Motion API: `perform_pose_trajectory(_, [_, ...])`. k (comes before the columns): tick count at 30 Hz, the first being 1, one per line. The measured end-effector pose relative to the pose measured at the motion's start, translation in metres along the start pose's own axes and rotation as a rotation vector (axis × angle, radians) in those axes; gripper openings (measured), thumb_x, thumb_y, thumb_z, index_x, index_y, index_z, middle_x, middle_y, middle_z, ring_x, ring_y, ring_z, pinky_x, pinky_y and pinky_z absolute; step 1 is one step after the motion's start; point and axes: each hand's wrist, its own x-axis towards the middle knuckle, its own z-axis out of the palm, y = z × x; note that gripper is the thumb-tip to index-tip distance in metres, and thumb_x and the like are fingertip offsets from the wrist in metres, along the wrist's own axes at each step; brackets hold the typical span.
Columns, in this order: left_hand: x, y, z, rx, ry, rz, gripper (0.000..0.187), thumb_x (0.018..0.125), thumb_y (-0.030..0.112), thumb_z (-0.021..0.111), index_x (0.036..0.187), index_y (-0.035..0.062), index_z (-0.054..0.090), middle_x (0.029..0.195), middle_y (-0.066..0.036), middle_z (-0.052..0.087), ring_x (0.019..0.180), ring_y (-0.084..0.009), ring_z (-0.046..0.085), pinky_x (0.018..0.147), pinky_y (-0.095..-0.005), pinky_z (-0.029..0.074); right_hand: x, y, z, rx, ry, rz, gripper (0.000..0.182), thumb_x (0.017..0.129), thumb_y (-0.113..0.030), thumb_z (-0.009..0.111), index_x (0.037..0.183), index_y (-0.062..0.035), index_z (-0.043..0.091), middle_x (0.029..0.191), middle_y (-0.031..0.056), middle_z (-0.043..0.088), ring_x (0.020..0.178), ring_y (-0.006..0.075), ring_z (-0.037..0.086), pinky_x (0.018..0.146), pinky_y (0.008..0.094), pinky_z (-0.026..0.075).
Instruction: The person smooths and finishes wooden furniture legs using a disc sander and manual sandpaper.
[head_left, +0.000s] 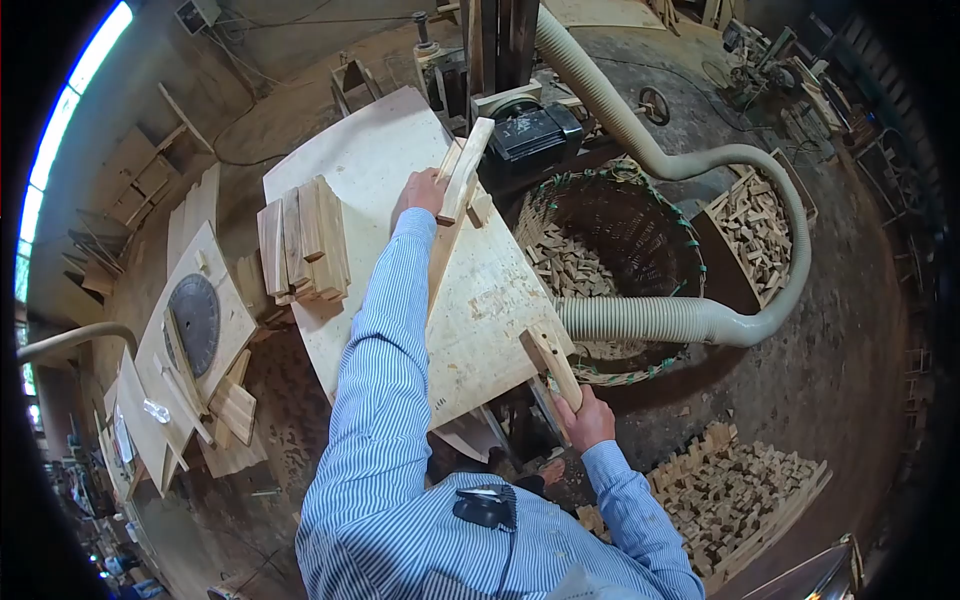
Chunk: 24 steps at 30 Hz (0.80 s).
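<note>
On the far part of the pale work board [480, 350], my left hand [424, 192] is closed on a long wooden strip [441, 262] beside an upright wooden fence piece [466, 172]. A small block [481, 208] sits at the right of that fence. At the board's near right corner, my right hand [590, 418] has its fingers wrapped round a wooden handle piece [556, 372]. A stack of wooden pieces [304, 240] lies on the board to the left of my left arm.
A black motor [535, 130] stands behind the board. To the right are a wicker basket [690, 235] with wood offcuts, a ribbed hose [640, 319] and a box of blocks [751, 235]. Blocks are heaped [735, 500] at the lower right. A round disc [193, 325] lies at left.
</note>
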Motion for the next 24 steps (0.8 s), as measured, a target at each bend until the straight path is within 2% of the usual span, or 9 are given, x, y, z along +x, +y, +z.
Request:
perform_pose_trajectory(2, [0.014,-0.005,-0.001,-0.016,-0.017,-0.003,0.041,0.102,0.039,0.067,0.133,0.0120,0.074,0.131,-0.024,0.069,0.126,-0.0391,0.064,0.111,-0.0455,0.049,0.007,-0.007,-0.001,-0.007,0.011,0.004,0.052,0.098,-0.056,0.067,0.108,-0.0051,0.065,0.092,0.0276,0.075,0.088,0.0485,0.073,0.080,0.0585,0.057])
perform_pose_trajectory(4, [0.023,-0.007,0.002,-0.032,-0.026,-0.005,0.041,0.102,0.039,0.067,0.132,0.0122,0.074,0.131,-0.024,0.068,0.126,-0.0394,0.063,0.112,-0.0456,0.049,0.013,-0.014,-0.001,0.027,0.006,-0.007,0.057,0.097,-0.056,0.070,0.115,-0.0021,0.068,0.094,0.0281,0.075,0.091,0.0479,0.073,0.081,0.0561,0.057])
perform_pose_trajectory(8, [0.032,-0.006,-0.001,0.024,0.011,-0.006,0.042,0.103,0.039,0.066,0.134,0.0118,0.073,0.131,-0.024,0.068,0.127,-0.0408,0.062,0.112,-0.0469,0.048,0.020,-0.017,0.002,0.039,0.017,-0.021,0.058,0.097,-0.059,0.068,0.113,-0.0026,0.067,0.094,0.0286,0.075,0.089,0.0488,0.073,0.081,0.0571,0.057])
perform_pose_trajectory(16, [0.001,0.008,-0.008,0.024,-0.052,-0.007,0.045,0.104,0.041,0.064,0.139,0.0124,0.069,0.137,-0.024,0.064,0.130,-0.0407,0.061,0.114,-0.0469,0.047,0.004,-0.010,-0.005,0.037,-0.013,0.035,0.059,0.096,-0.060,0.069,0.112,-0.0026,0.067,0.095,0.0279,0.075,0.090,0.0482,0.074,0.083,0.0557,0.058])
perform_pose_trajectory(22, [-0.035,0.008,-0.007,0.010,-0.063,-0.033,0.047,0.102,0.042,0.067,0.140,0.0133,0.069,0.135,-0.023,0.066,0.124,-0.0397,0.066,0.109,-0.0467,0.052,-0.019,0.015,-0.004,0.032,-0.013,0.059,0.056,0.096,-0.058,0.071,0.109,-0.0033,0.066,0.095,0.0272,0.076,0.090,0.0469,0.074,0.083,0.0554,0.058])
perform_pose_trajectory(24, [-0.055,0.012,-0.007,-0.084,-0.028,-0.018,0.047,0.100,0.037,0.071,0.141,0.0141,0.068,0.133,-0.022,0.066,0.120,-0.0388,0.068,0.105,-0.0458,0.054,-0.027,0.023,-0.005,0.021,-0.010,0.058,0.055,0.096,-0.058,0.070,0.108,-0.0041,0.066,0.096,0.0264,0.076,0.091,0.0462,0.075,0.083,0.0551,0.059])
